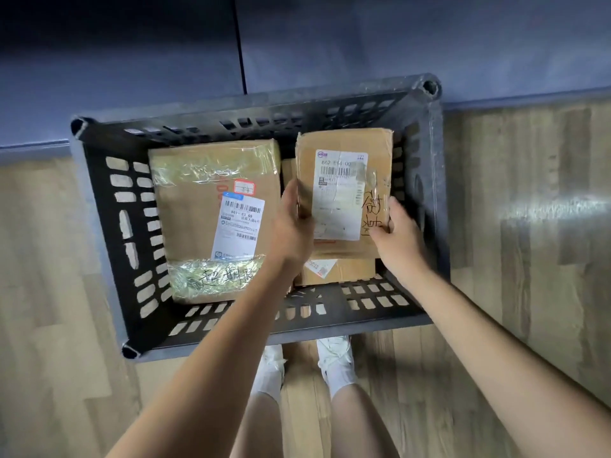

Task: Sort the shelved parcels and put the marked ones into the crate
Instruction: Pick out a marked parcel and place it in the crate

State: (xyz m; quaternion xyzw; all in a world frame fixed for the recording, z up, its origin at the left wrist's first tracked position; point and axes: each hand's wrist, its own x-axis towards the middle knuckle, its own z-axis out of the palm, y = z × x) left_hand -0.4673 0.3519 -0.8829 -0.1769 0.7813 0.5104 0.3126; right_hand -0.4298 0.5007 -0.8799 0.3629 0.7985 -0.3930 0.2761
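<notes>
A black slotted plastic crate (109, 206) stands on the floor right below me. Inside it, on the left, lies a large taped cardboard parcel (191, 223) with a white shipping label and handwriting. Over the crate's right half I hold a smaller cardboard parcel (344, 166) with a white label and black handwritten marks. My left hand (292, 226) grips its left edge and my right hand (398, 233) grips its lower right corner. Under it another cardboard parcel (337, 271) rests in the crate, mostly hidden.
The crate sits on a light wooden floor (529, 259), close against a dark blue wall or cabinet front (330, 44) at the far side. My feet in white shoes (335, 355) stand just behind the crate's near rim.
</notes>
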